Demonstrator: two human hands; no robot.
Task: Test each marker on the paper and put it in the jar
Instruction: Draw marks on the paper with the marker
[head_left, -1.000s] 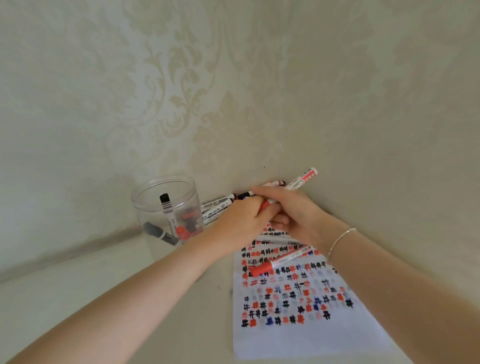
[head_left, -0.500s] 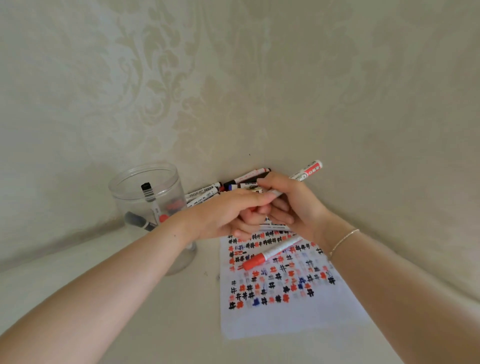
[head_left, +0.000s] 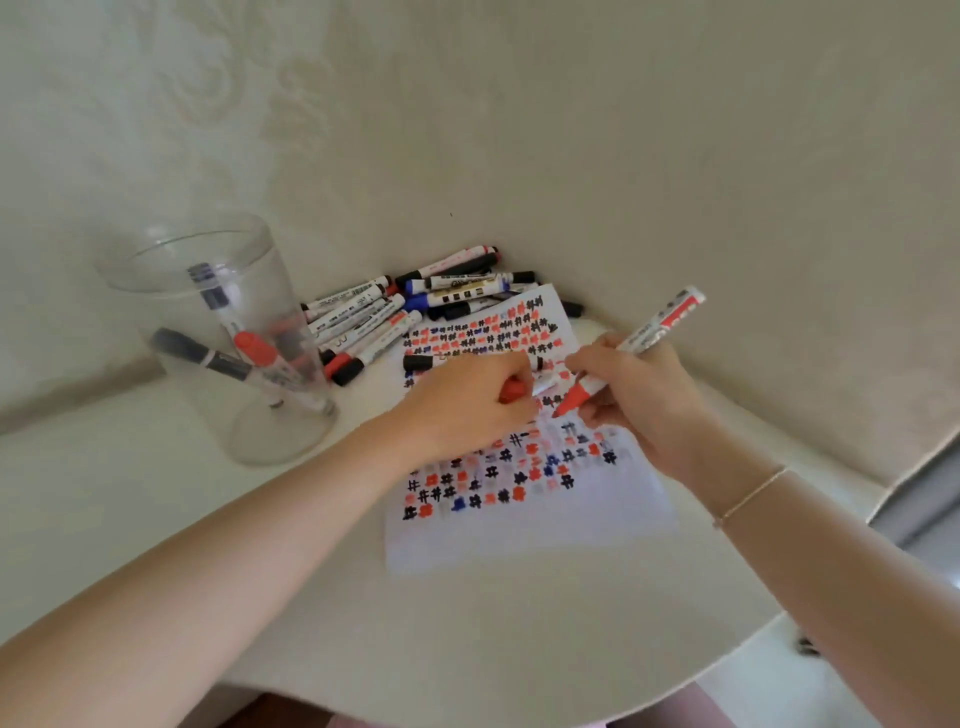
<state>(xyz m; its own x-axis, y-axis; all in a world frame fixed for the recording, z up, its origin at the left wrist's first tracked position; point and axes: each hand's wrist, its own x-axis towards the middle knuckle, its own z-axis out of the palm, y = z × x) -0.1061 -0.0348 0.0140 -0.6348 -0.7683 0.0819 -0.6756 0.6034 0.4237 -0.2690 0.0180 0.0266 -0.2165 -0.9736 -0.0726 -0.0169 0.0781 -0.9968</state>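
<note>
The right hand (head_left: 631, 395) pinches an uncapped red-tipped white marker (head_left: 623, 353) just above the scribbled white paper (head_left: 519, 525), the left hand (head_left: 467, 400) curls round its red cap (head_left: 511, 391); testing begins, then recapping and dropping into the clear jar (head_left: 218, 332) left of the paper.

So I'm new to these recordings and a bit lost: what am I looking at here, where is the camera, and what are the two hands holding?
There is no machine here. A person wears a camera on the head, so you look down along both forearms. On the white table lie a sheet of paper covered in red, black and blue test marks, a pile of markers against the wall, and a clear jar with a few markers already inside. The right hand holds an uncapped red marker, tip down at the paper. The left hand has its grip round something red, probably the cap, though it is mostly hidden.
</note>
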